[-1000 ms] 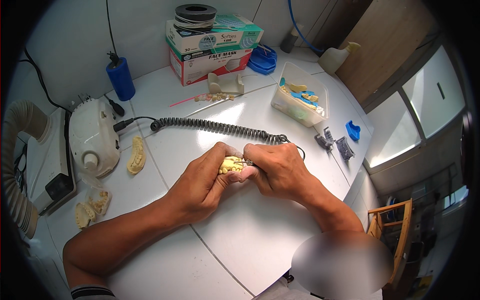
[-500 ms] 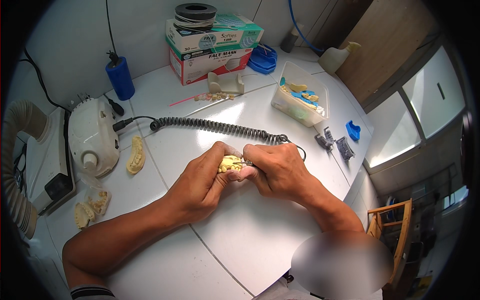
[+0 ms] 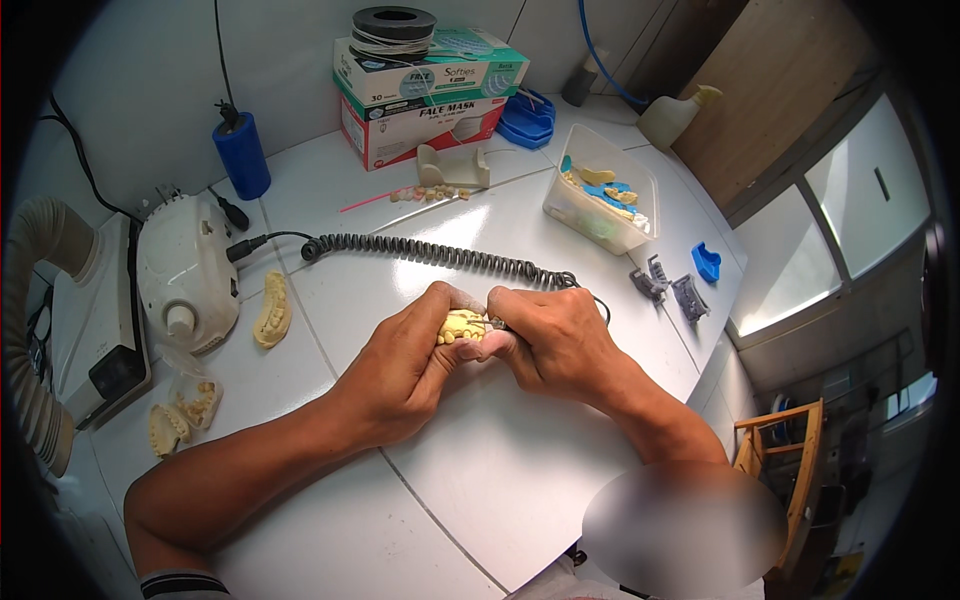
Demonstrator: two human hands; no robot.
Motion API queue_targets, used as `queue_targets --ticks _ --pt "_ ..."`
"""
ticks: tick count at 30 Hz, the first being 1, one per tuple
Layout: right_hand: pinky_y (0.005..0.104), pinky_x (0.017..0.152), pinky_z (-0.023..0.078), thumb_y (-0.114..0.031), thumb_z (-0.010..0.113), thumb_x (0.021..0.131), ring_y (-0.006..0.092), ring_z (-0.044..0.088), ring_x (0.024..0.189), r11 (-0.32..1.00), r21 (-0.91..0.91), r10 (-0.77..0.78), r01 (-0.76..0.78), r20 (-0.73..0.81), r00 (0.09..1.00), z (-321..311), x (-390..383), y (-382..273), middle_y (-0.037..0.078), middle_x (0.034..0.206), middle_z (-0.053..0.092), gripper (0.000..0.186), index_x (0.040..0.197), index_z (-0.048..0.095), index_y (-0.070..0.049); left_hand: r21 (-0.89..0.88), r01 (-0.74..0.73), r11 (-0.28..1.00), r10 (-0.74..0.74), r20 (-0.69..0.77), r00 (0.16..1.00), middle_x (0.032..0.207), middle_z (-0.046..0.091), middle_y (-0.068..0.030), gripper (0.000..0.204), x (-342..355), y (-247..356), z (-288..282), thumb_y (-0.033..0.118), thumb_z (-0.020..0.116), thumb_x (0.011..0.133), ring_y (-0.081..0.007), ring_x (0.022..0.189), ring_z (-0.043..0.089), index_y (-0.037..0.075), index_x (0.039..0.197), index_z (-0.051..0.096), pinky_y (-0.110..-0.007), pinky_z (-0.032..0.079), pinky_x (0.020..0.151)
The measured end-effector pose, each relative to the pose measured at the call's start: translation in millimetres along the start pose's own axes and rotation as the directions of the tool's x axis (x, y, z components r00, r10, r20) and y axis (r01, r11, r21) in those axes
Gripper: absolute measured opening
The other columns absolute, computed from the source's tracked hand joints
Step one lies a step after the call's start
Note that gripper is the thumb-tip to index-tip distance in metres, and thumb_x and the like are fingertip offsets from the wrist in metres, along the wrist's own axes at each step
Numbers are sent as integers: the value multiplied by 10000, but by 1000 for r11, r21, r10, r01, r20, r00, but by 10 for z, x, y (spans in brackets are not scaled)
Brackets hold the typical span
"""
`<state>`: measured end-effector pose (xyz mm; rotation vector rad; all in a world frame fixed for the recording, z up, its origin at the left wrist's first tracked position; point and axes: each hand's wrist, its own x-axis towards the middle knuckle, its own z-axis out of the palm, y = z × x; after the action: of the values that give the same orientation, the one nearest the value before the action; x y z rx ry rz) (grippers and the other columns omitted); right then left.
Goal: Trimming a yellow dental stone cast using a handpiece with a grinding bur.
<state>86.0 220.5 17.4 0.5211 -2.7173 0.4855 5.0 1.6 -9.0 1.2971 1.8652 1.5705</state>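
Observation:
At the middle of the white tiled bench, my left hand (image 3: 405, 365) grips a pale yellow dental model (image 3: 460, 326), thumb along its near side. My right hand (image 3: 550, 340) is closed on a handpiece (image 3: 500, 326) whose thin metal bit touches or lies just over the model's teeth; most of the handpiece is hidden in my fingers. A coiled black cord (image 3: 430, 251) runs from a white control unit (image 3: 190, 270) toward my right hand. Left of my hands lie another yellow model (image 3: 272, 310) and a clear box with cast pieces (image 3: 195, 400).
A ribbed hose (image 3: 50, 240) stands at far left. Behind are a blue cylinder (image 3: 240, 160), stacked mask boxes (image 3: 400, 130) with a spool, small tooth pieces (image 3: 430, 192) and a blue tray (image 3: 525, 120). At right are a plastic tub (image 3: 590, 225), grey parts (image 3: 690, 295) and a wooden chair (image 3: 805, 430).
Both hands hold the same grip on the model and handpiece, with only very slight movement of the fingers; nothing else has visibly moved.

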Motion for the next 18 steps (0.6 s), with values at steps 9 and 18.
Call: queue_targets --ticks 9,18 --pt "424 476 423 -424 679 1057 317 543 498 1000 -15 7 -7 6 1000 -13 2 -17 89 629 527 409 864 554 -87 -15 -13 1000 12 -21 1000 1054 696 -155 204 -4 -25 19 213 532 1154 -254 978 706 25 1235 526 -393 537 873" --pt "430 480 422 -415 688 1050 327 544 508 1000 -21 3 -3 4 1000 -14 3 -29 91 633 528 398 871 548 -88 4 -4 1000 4 -27 1000 1050 697 -161 203 -6 -12 15 211 533 1152 -264 971 707 24 1232 525 -399 538 874"
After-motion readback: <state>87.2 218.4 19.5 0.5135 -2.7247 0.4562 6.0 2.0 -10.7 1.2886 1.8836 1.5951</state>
